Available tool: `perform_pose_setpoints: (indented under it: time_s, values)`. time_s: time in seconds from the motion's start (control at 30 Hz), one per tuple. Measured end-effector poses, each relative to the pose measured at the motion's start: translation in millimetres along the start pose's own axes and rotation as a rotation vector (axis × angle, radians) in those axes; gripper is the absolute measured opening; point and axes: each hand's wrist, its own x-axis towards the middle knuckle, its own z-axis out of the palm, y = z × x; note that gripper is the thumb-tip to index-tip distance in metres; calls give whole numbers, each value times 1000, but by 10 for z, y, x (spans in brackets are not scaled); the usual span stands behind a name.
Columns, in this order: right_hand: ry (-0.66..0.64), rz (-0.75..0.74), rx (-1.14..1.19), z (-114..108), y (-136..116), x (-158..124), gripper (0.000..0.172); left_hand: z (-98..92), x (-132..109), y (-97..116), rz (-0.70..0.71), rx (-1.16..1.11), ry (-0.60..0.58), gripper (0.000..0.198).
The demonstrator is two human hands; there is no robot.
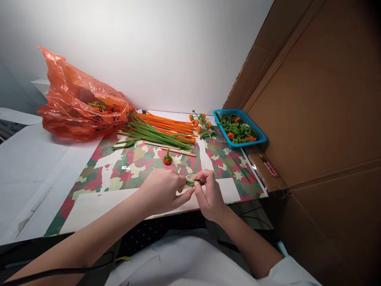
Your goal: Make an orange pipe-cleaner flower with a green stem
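Note:
Between my two hands, near the front of the table, is a small roll of green tape [190, 182] with a whitish inner ring. My left hand [163, 190] has its fingers closed on the roll's left side. On the other side, my right hand [210, 195] pinches the roll between thumb and fingers. Part of the roll is hidden by the fingers. Just beyond the hands lies an orange flower head [167, 159] with a short green stem.
Behind lie green pipe cleaners [157, 133], orange pipe cleaners [172, 122] and thin wooden sticks [178, 151]. An orange flower spray [201, 124] is near a blue basket [262, 139] of green pieces. An orange plastic bag [80, 115] stands left; a pink cutter [270, 168] lies right.

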Motion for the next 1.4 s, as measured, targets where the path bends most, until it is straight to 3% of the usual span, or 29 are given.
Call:
perform_pose_setpoints:
  time_s: [0.17,0.5,0.73,0.93,1.1,1.4]
  values:
    - [-43,-160,-182,-62,-20,48,16,-52,39,36,-48,36,-64,37]
    - [-38,-233,-280,-134,-5,89,20,-58,17,24,-111,-378,-85,21]
    - [-42,-249,-273,-138,0,96,21,6,39,64,-143,-219,-155,32]
    - [-142,-241,-253,-159,-12,78,22,-8,46,45,-37,38,-173,38]
    - [-178,-181,-186,-142,-38,79,18,3,97,-8,28,-3,-174,24]
    - [-113,82,2,-91,24,97,13,-42,134,-52,-26,-174,-182,37]
